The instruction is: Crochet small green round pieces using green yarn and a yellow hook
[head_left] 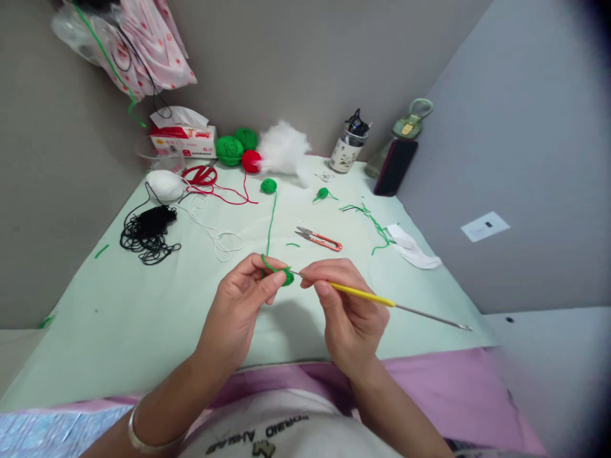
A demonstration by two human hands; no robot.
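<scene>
The surface [119,318], covered in pale green cloth, runs from your lap to the wall, and your work sits above its near middle, well clear of the clutter at the back.

Your left hand [243,299] is raised over the cloth. Its fingers [267,289] are pinched shut on the piece [287,277], with the thumb on top. Your right hand [351,312] is just beside it, fingers clenched on the yellow handle of the hook [382,300]. The grip is pencil-like, and the bare metal tail points out to your right.

The yarn [270,222] rises from the pinch and runs straight back to the ball [268,186] lying on the cloth. It looks lightly taut, and I'd judge that is what you want. Let it slide over the left forefinger so each loop draws up evenly, and give the ball room to roll.

The snips [319,238] lie just beyond your hands, near the strand but not touching it. Mind the line doesn't drag across them.

The piece is small, green and mostly hidden by your thumb. The hook's tip meets it at its right edge, though I can't tell whether it's through a stitch. Pinch close to the working stitch so it can't twist, and turn the hook with the wrist, not the arm.
</scene>
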